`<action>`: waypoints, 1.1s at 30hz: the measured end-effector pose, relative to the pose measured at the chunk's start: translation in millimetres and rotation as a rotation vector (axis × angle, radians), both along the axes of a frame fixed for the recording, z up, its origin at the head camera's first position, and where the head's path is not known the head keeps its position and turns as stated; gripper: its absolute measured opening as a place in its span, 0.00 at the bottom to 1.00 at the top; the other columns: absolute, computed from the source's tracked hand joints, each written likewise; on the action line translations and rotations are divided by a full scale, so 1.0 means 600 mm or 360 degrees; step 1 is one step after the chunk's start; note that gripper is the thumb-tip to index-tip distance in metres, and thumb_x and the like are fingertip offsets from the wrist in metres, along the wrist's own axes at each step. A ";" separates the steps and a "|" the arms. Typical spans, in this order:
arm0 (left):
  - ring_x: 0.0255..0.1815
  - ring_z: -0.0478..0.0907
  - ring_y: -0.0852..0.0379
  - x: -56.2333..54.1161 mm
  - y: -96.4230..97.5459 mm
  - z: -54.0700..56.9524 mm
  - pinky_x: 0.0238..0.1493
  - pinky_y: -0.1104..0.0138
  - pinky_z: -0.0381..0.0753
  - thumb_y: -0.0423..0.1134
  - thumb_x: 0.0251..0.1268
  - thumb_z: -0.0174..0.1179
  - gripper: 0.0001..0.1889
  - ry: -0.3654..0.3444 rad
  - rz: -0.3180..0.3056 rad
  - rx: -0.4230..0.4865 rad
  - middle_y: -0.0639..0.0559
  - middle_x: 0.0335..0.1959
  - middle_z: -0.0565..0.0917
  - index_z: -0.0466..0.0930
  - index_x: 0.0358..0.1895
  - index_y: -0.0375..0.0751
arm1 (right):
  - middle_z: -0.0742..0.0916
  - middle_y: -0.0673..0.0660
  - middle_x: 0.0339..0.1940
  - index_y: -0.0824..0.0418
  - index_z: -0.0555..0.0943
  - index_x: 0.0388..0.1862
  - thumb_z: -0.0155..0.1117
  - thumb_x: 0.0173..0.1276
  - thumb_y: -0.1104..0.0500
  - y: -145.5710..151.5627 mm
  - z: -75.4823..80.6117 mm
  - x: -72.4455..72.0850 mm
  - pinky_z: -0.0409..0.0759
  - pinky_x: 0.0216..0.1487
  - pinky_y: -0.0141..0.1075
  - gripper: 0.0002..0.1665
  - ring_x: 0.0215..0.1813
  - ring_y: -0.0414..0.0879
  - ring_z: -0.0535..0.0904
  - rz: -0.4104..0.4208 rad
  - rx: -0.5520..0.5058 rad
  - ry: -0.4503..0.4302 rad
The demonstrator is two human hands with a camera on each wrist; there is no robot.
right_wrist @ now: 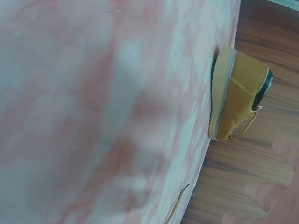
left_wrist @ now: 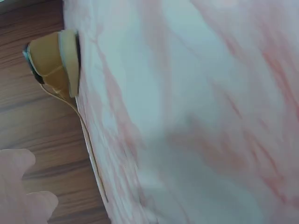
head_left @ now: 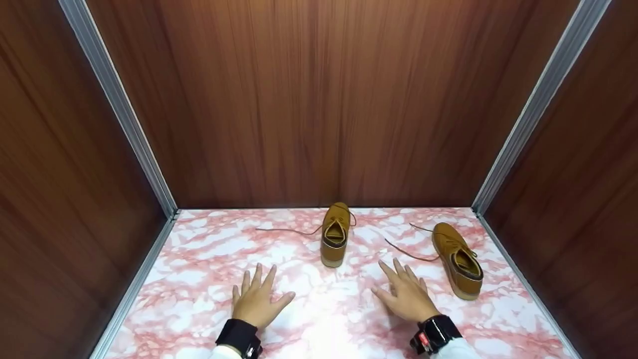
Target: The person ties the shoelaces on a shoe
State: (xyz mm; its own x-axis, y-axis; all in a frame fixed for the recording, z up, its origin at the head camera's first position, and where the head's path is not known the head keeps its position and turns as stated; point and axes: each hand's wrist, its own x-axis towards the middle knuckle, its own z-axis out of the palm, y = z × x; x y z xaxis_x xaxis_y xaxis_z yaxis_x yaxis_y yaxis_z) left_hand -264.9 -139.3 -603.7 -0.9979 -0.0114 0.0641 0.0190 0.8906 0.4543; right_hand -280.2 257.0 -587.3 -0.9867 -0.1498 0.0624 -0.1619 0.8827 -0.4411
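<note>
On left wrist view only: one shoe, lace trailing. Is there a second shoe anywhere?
Observer: Yes, head view shows a second shoe, to the right of the right hand.
Operator: Is that hand holding anything?
Observer: No, it's empty, fingers spread.
Operator: Is the second shoe's lace tucked away?
Observer: No, two lace ends reach out to that shoe's left.

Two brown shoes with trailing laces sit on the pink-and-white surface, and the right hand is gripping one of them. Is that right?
Not quite. The head view shows the right hand spread open, gripping nothing. Two brown shoes with trailing laces do sit on the pink-and-white surface.
</note>
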 end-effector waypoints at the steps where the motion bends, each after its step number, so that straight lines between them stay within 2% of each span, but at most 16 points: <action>1: 0.87 0.44 0.31 -0.002 0.000 0.004 0.78 0.24 0.42 0.88 0.57 0.45 0.53 -0.0028 -0.0009 0.0026 0.45 0.88 0.51 0.55 0.83 0.67 | 0.59 0.64 0.87 0.39 0.59 0.85 0.52 0.71 0.22 -0.001 0.003 -0.005 0.48 0.77 0.78 0.49 0.84 0.74 0.53 0.0016 -0.0026 -0.0008; 5: 0.88 0.42 0.31 -0.015 0.000 0.022 0.79 0.25 0.41 0.88 0.58 0.42 0.53 -0.0115 -0.0055 0.0103 0.44 0.88 0.49 0.53 0.84 0.67 | 0.57 0.67 0.87 0.40 0.58 0.85 0.52 0.75 0.26 -0.007 0.016 -0.021 0.51 0.80 0.73 0.46 0.85 0.73 0.53 0.0070 -0.0199 -0.0063; 8: 0.88 0.42 0.31 -0.026 0.003 0.030 0.79 0.26 0.42 0.85 0.61 0.44 0.51 -0.0135 -0.0071 0.0145 0.43 0.88 0.48 0.53 0.84 0.66 | 0.57 0.67 0.87 0.44 0.57 0.86 0.52 0.77 0.28 -0.011 0.022 -0.036 0.51 0.82 0.68 0.45 0.86 0.69 0.53 0.0087 -0.0372 -0.0126; 11: 0.87 0.44 0.30 -0.038 0.009 0.035 0.79 0.26 0.45 0.81 0.65 0.48 0.48 -0.0122 -0.0077 0.0176 0.42 0.88 0.50 0.55 0.84 0.63 | 0.61 0.64 0.86 0.46 0.57 0.86 0.52 0.78 0.30 -0.017 0.026 -0.053 0.52 0.84 0.64 0.45 0.85 0.65 0.58 0.0058 -0.0525 -0.0191; 12: 0.87 0.45 0.30 -0.041 0.012 0.037 0.78 0.26 0.46 0.79 0.66 0.49 0.47 -0.0113 -0.0079 0.0182 0.41 0.87 0.50 0.56 0.84 0.62 | 0.62 0.63 0.86 0.45 0.56 0.86 0.51 0.78 0.29 -0.020 0.027 -0.057 0.54 0.84 0.63 0.46 0.83 0.65 0.63 0.0046 -0.0559 -0.0214; 15: 0.85 0.48 0.27 -0.053 0.023 0.040 0.77 0.26 0.50 0.78 0.68 0.49 0.47 -0.0106 -0.0092 0.0216 0.39 0.87 0.52 0.57 0.84 0.58 | 0.65 0.63 0.85 0.44 0.57 0.86 0.51 0.78 0.30 -0.029 0.029 -0.068 0.58 0.83 0.62 0.45 0.80 0.65 0.67 0.0010 -0.0637 -0.0249; 18: 0.85 0.48 0.26 -0.067 0.035 0.042 0.79 0.28 0.50 0.77 0.69 0.48 0.47 -0.0143 -0.0099 0.0273 0.38 0.86 0.53 0.57 0.84 0.56 | 0.66 0.64 0.85 0.46 0.57 0.86 0.52 0.79 0.31 -0.040 0.027 -0.078 0.58 0.83 0.62 0.44 0.81 0.65 0.66 0.0015 -0.0695 -0.0279; 19: 0.85 0.48 0.26 -0.073 0.040 0.043 0.80 0.30 0.50 0.77 0.69 0.48 0.47 -0.0158 -0.0102 0.0298 0.37 0.86 0.53 0.56 0.84 0.55 | 0.65 0.64 0.85 0.47 0.57 0.86 0.52 0.79 0.31 -0.043 0.026 -0.082 0.56 0.84 0.62 0.44 0.83 0.64 0.62 0.0018 -0.0719 -0.0288; 21: 0.85 0.48 0.26 -0.087 0.050 0.042 0.83 0.33 0.48 0.76 0.70 0.48 0.47 -0.0191 -0.0107 0.0344 0.36 0.86 0.52 0.56 0.84 0.54 | 0.64 0.65 0.85 0.50 0.57 0.86 0.51 0.79 0.32 -0.049 0.023 -0.091 0.55 0.85 0.61 0.45 0.84 0.64 0.60 0.0023 -0.0770 -0.0315; 27: 0.85 0.49 0.26 -0.120 0.079 0.042 0.83 0.35 0.49 0.76 0.70 0.47 0.48 -0.0262 -0.0118 0.0569 0.34 0.86 0.53 0.54 0.85 0.51 | 0.62 0.68 0.85 0.55 0.55 0.86 0.50 0.79 0.30 -0.068 0.017 -0.120 0.52 0.85 0.60 0.49 0.86 0.64 0.56 -0.0015 -0.0921 -0.0386; 33: 0.87 0.50 0.34 -0.149 0.106 0.043 0.85 0.41 0.51 0.72 0.75 0.45 0.46 -0.0302 -0.0149 0.0865 0.34 0.85 0.54 0.52 0.85 0.45 | 0.65 0.68 0.84 0.54 0.56 0.86 0.50 0.78 0.29 -0.097 0.018 -0.141 0.55 0.84 0.62 0.49 0.84 0.65 0.60 -0.0047 -0.0980 -0.0401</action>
